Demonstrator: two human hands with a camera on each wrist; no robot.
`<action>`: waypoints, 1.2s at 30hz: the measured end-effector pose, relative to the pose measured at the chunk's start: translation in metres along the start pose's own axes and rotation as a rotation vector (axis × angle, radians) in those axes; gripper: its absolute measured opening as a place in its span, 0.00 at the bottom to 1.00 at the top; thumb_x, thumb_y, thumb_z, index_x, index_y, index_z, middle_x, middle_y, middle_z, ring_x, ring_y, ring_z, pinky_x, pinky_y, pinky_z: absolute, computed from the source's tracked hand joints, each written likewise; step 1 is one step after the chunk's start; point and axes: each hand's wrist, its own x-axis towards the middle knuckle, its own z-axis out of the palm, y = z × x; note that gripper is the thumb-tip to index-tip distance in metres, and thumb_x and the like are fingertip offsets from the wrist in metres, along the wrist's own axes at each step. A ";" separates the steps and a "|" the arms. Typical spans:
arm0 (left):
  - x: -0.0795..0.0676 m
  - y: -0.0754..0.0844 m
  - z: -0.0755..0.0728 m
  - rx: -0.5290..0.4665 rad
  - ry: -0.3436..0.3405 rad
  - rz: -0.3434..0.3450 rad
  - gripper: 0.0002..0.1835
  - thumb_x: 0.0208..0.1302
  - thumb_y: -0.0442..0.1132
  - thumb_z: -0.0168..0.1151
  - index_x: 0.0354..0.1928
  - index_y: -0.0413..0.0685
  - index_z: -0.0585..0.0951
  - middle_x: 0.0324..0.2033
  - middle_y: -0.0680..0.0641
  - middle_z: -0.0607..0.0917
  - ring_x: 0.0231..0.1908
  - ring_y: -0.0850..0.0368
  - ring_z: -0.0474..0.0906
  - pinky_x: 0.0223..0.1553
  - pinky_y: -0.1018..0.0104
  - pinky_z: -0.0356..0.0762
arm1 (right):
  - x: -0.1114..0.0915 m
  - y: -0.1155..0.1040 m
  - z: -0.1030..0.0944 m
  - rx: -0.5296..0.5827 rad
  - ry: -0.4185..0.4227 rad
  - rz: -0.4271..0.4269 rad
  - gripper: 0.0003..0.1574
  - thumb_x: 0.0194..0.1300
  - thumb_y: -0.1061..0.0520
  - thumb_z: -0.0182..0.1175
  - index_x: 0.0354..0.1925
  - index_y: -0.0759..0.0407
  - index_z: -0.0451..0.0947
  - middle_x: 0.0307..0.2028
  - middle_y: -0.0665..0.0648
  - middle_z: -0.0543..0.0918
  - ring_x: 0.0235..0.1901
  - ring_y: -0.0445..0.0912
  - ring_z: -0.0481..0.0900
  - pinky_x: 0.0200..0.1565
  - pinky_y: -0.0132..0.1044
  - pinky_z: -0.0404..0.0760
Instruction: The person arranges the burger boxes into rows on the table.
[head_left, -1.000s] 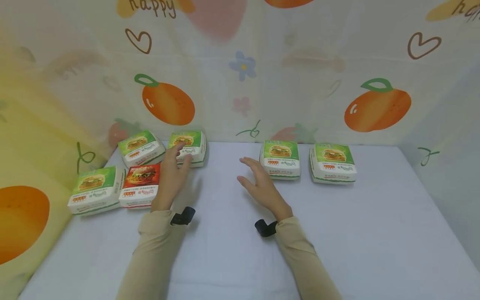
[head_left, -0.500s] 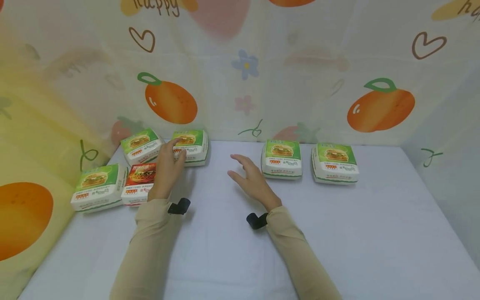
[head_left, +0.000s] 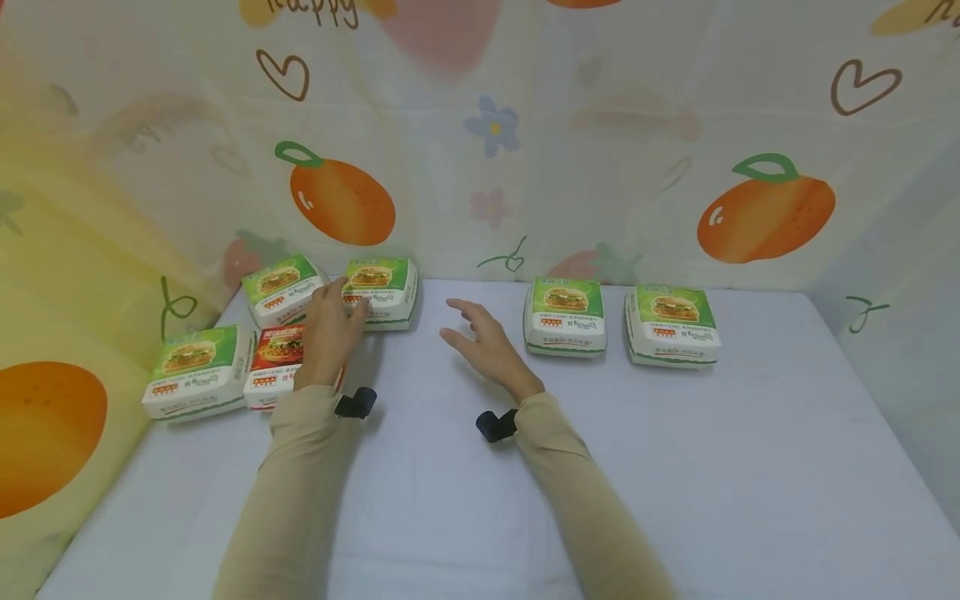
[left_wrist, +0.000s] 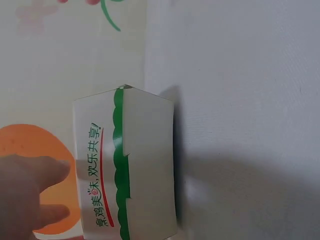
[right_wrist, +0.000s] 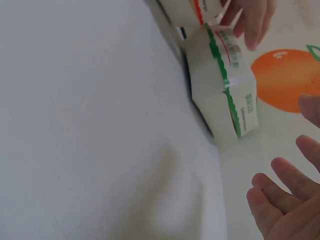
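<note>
My left hand hovers over the red burger box, covering its right part. Its fingertips point toward a green-topped burger box at the back, overlapping that box's left edge in the head view. In the left wrist view, thumb and finger extend beside the white side of a green-trimmed box. My right hand is in the air above the middle of the table, fingers loosely extended, holding nothing. The right wrist view shows its spread fingers apart from the green-trimmed box.
Another green burger box stands at the back left, and one more stands left of the red one. Two similar boxes, one nearer and one farther right, stand on the white table. A fruit-printed curtain hangs behind.
My right hand has moved left and slightly forward, away from the right-hand boxes. My left hand has shifted slightly left and lower over the red box. The boxes stay in place.
</note>
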 end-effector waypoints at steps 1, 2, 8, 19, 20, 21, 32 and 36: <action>0.001 0.000 0.000 0.027 -0.020 -0.007 0.35 0.73 0.48 0.54 0.73 0.36 0.60 0.67 0.26 0.65 0.67 0.29 0.62 0.65 0.33 0.63 | 0.002 -0.001 0.002 0.010 -0.003 0.004 0.34 0.74 0.50 0.55 0.73 0.54 0.61 0.74 0.56 0.64 0.73 0.53 0.61 0.73 0.47 0.63; 0.002 0.000 0.000 0.051 -0.041 -0.013 0.36 0.73 0.49 0.54 0.74 0.36 0.58 0.67 0.26 0.65 0.66 0.29 0.63 0.65 0.33 0.63 | 0.003 -0.001 0.004 0.014 -0.007 0.011 0.34 0.74 0.49 0.55 0.74 0.53 0.61 0.74 0.55 0.63 0.74 0.53 0.61 0.73 0.47 0.63; 0.004 0.001 0.001 0.177 -0.149 0.006 0.37 0.74 0.54 0.49 0.76 0.42 0.56 0.64 0.26 0.70 0.62 0.30 0.68 0.61 0.33 0.64 | 0.007 -0.003 0.010 0.013 -0.019 0.030 0.35 0.74 0.49 0.55 0.74 0.52 0.60 0.74 0.55 0.63 0.74 0.53 0.61 0.73 0.47 0.64; 0.003 0.007 -0.005 0.158 -0.272 0.060 0.36 0.74 0.53 0.52 0.75 0.40 0.58 0.62 0.29 0.74 0.67 0.33 0.65 0.66 0.37 0.63 | 0.012 0.000 0.018 0.023 -0.009 0.017 0.35 0.73 0.51 0.56 0.74 0.55 0.60 0.74 0.58 0.61 0.73 0.56 0.62 0.72 0.49 0.65; 0.003 0.007 -0.005 0.156 -0.284 0.063 0.36 0.74 0.53 0.52 0.74 0.40 0.58 0.64 0.29 0.73 0.67 0.33 0.64 0.67 0.37 0.63 | 0.013 0.000 0.020 0.026 -0.005 0.006 0.36 0.73 0.52 0.57 0.73 0.57 0.60 0.74 0.59 0.61 0.73 0.57 0.62 0.72 0.49 0.65; 0.003 0.007 -0.006 0.155 -0.297 0.067 0.36 0.74 0.53 0.52 0.74 0.40 0.58 0.65 0.28 0.71 0.68 0.33 0.64 0.67 0.36 0.63 | 0.014 0.000 0.022 0.030 0.000 -0.005 0.36 0.73 0.53 0.57 0.73 0.57 0.60 0.75 0.60 0.61 0.73 0.57 0.61 0.72 0.49 0.65; 0.000 0.013 -0.008 0.140 -0.378 0.094 0.35 0.73 0.52 0.54 0.74 0.43 0.59 0.66 0.28 0.68 0.65 0.33 0.66 0.64 0.35 0.66 | 0.017 -0.002 0.030 -0.034 -0.015 0.005 0.40 0.72 0.52 0.58 0.75 0.59 0.55 0.77 0.60 0.56 0.77 0.53 0.53 0.76 0.47 0.56; 0.000 0.017 -0.007 0.124 -0.386 0.108 0.34 0.73 0.50 0.55 0.73 0.41 0.59 0.65 0.27 0.69 0.63 0.33 0.67 0.63 0.36 0.67 | 0.015 -0.001 0.029 -0.047 -0.019 0.009 0.41 0.72 0.53 0.58 0.76 0.60 0.54 0.77 0.61 0.56 0.75 0.53 0.57 0.74 0.46 0.62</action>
